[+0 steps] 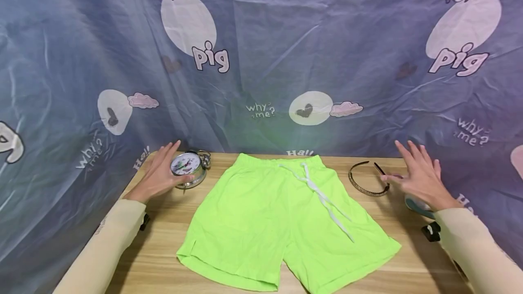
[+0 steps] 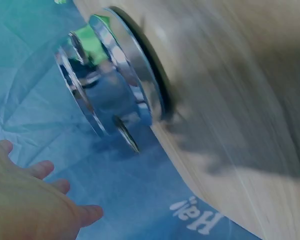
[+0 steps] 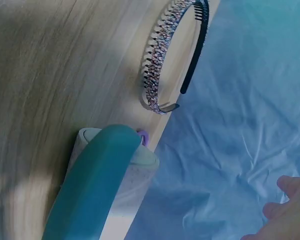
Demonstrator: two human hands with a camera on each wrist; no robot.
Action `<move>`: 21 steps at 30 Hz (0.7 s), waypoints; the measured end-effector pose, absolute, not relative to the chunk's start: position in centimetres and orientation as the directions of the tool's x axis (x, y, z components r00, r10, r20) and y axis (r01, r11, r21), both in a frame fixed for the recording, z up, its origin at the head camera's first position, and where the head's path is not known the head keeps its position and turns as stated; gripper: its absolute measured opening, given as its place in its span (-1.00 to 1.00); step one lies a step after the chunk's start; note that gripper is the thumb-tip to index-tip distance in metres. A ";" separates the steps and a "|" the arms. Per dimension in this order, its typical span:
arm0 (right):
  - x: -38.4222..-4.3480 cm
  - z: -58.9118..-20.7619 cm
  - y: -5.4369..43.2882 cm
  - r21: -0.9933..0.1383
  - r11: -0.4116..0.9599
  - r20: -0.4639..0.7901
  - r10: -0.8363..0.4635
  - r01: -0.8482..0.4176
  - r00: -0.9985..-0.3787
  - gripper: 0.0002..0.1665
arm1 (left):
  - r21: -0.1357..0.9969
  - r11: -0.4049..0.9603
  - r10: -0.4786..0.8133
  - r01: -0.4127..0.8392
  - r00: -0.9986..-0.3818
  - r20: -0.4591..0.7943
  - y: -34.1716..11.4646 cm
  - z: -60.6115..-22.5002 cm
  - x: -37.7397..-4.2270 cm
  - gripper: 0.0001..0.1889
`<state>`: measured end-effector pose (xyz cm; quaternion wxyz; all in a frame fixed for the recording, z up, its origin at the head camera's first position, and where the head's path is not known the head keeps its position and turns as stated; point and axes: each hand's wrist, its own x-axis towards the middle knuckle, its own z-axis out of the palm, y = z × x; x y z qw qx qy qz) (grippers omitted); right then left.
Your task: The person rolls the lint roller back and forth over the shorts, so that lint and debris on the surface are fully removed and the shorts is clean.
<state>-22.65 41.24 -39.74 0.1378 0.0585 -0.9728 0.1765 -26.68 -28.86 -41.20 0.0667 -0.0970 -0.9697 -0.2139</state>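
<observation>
Neon green shorts (image 1: pixel 261 221) with a white drawstring lie spread flat on the wooden table. My left hand (image 1: pixel 161 171), fingers spread, hovers beside a round silver alarm clock (image 1: pixel 192 180); in the left wrist view a gap shows between the hand (image 2: pixel 30 200) and the clock (image 2: pixel 115 85). At the right, my right hand (image 1: pixel 421 176) is held above the table with its fingers spread, near a glittery toothed headband (image 1: pixel 367 193). Partly hidden under that hand is a teal-handled object (image 3: pixel 90 185) with a pale body; its kind is unclear.
A blue-grey printed cloth (image 1: pixel 265 58) hangs behind the table and along both sides. The wooden tabletop (image 1: pixel 159 257) ends at the cloth. A small purple ring-like piece (image 3: pixel 143 137) shows by the teal-handled object.
</observation>
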 end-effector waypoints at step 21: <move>-18.5 -39.6 45.3 -0.358 0.929 0.345 0.036 -0.096 -0.938 0.31 | 0.473 0.832 0.225 0.289 -0.956 0.188 -24.1 -40.0 -28.2 0.35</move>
